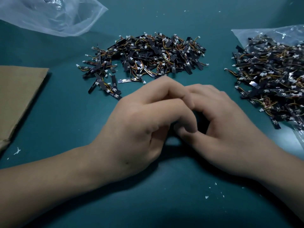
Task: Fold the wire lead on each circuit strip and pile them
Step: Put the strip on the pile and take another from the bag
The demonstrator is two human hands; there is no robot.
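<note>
Two heaps of circuit strips [113, 83]: past the cardboard sheet [21, 89], the middle pile [148, 55] lies just beyond the hands. Left hand [139, 125] and right hand [227, 122] are curled together, fingertips meeting; I cannot tell whether a strip is pinched between them (that dark gap may be shadow). The right heap [269, 79] sprawls over a clear bag [279, 33], partly out of sight. Each strip looks featherlight and stiff, its thin lead [165, 44] springy; I'd hold the board's edges and bend near the connector [144, 82].
</note>
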